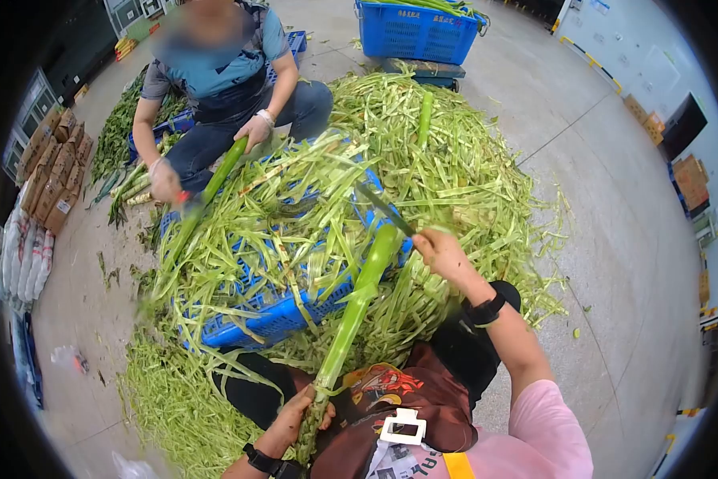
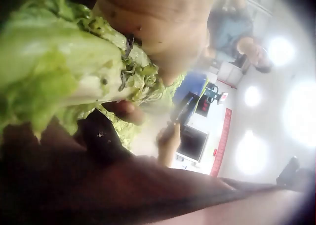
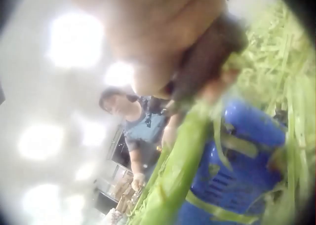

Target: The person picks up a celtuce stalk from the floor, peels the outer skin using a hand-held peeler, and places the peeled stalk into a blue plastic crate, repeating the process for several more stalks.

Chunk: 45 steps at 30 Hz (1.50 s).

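A long peeled celtuce stem (image 1: 357,302) slants up from my lap over the peelings, its thick pale end pointing away from me. My left hand (image 1: 293,417) grips its lower, leafy end; the left wrist view shows trimmed leaf stubs (image 2: 140,79) close to the fingers. In my right hand (image 1: 447,255) is a knife (image 1: 386,210), its dark blade reaching out past the celtuce's far end. The right wrist view shows the right hand (image 3: 163,47) blurred above the green stem (image 3: 173,178), hiding most of the knife.
Peelings (image 1: 455,184) heap over and around a blue crate (image 1: 275,319) before me. Opposite, a gloved person (image 1: 231,88) works on another celtuce (image 1: 223,172). Behind stands a full blue basket (image 1: 415,36). Cartons (image 1: 55,168) are stacked at left.
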Tool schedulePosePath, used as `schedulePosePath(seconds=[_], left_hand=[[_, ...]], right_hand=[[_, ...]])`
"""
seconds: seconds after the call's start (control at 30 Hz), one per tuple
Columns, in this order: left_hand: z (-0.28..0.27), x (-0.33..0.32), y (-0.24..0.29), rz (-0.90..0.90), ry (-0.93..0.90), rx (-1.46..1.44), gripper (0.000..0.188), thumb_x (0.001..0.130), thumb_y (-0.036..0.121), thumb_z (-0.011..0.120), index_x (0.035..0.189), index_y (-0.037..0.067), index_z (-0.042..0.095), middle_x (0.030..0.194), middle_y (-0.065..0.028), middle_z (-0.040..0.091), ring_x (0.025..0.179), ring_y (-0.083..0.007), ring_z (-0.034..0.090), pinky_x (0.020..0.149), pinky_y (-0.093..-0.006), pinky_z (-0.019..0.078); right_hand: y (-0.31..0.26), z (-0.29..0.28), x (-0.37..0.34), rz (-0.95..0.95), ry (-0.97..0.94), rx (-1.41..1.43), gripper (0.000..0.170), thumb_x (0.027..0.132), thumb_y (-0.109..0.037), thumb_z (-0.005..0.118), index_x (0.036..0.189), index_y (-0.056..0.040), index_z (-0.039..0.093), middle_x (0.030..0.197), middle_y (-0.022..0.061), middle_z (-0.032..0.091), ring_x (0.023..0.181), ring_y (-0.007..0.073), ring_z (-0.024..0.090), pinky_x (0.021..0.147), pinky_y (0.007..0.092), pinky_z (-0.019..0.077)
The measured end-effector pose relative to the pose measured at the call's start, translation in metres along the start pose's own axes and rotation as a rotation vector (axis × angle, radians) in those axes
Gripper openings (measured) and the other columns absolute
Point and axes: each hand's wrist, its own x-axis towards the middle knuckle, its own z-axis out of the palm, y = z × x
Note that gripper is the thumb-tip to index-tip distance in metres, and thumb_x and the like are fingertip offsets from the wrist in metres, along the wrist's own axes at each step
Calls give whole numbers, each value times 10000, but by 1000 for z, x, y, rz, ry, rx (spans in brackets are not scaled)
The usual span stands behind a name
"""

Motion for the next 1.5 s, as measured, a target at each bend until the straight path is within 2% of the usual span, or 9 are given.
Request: schedulePosePath(seconds=[0.17, 0.27, 0.57, 0.8, 0.9, 0.97, 1.1, 1.3, 1.5], left_hand=[[-2, 2, 5, -12, -19, -17, 431, 983, 393, 394, 1249, 54, 388, 844, -167, 601, 624, -206, 577, 558, -291, 485], [-2, 3, 10, -31, 42, 69, 468, 959, 429, 423, 1231, 48, 410, 823, -165, 607, 609, -218, 569, 544, -302, 466], [-8, 4, 16, -64, 29, 33, 545, 928, 449, 494, 1280, 48, 383, 829, -158, 610, 622, -215, 582, 545, -298, 471], [-17, 5, 7, -70, -26, -59, 505, 980, 362, 424, 1361, 50, 309, 846, -154, 614, 621, -192, 582, 551, -282, 468], [-16, 5, 3, 32, -71, -8, 562, 963, 398, 462, 1377, 48, 318, 828, -116, 614, 595, -175, 554, 575, -284, 459], [-17, 7, 5, -34, -74, 85, 572, 943, 367, 511, 1377, 53, 309, 818, -114, 598, 615, -162, 559, 559, -276, 459], [8, -15, 35, 29, 13, 471, 459, 946, 342, 518, 1275, 44, 403, 754, -41, 548, 609, -104, 532, 529, -244, 441], [55, -79, 110, 174, 200, 855, 376, 933, 313, 549, 1186, 45, 479, 704, 4, 526, 549, -70, 512, 477, -229, 423], [122, -81, 205, 435, 308, 640, 239, 920, 285, 559, 959, 64, 479, 709, -44, 538, 550, -138, 554, 475, -258, 446]], right_hand=[[-18, -16, -5, 138, -165, 76, 383, 921, -371, 502, 1001, -13, 614, 673, 165, 597, 641, 303, 596, 619, 392, 458], [-13, -18, -5, 29, -129, 18, 372, 927, -358, 498, 983, -7, 606, 669, 167, 585, 627, 287, 589, 601, 383, 450], [-20, -18, -1, -116, -186, -225, 351, 940, -361, 458, 983, -40, 593, 770, 209, 619, 733, 414, 584, 657, 475, 454], [2, 9, 13, -103, -208, -296, 369, 945, -377, 430, 1020, -50, 583, 810, 243, 611, 776, 428, 578, 675, 492, 448], [-2, 13, 7, 60, -256, -169, 402, 935, -403, 437, 1113, -71, 577, 818, 257, 603, 793, 431, 577, 679, 488, 439], [31, 32, 10, 65, -174, -69, 356, 948, -356, 456, 1111, -62, 573, 617, 191, 569, 499, 308, 562, 488, 400, 447], [8, 26, 1, 164, -186, 228, 337, 977, -345, 417, 1025, -42, 556, 486, 41, 465, 359, 134, 465, 344, 287, 371], [42, 47, -13, -8, 6, 452, 310, 986, -340, 399, 841, -76, 471, 476, 18, 427, 344, 113, 427, 326, 259, 331], [31, 7, -27, 59, 191, 615, 267, 973, -325, 447, 854, -96, 514, 515, 0, 462, 375, 96, 436, 350, 241, 318]])
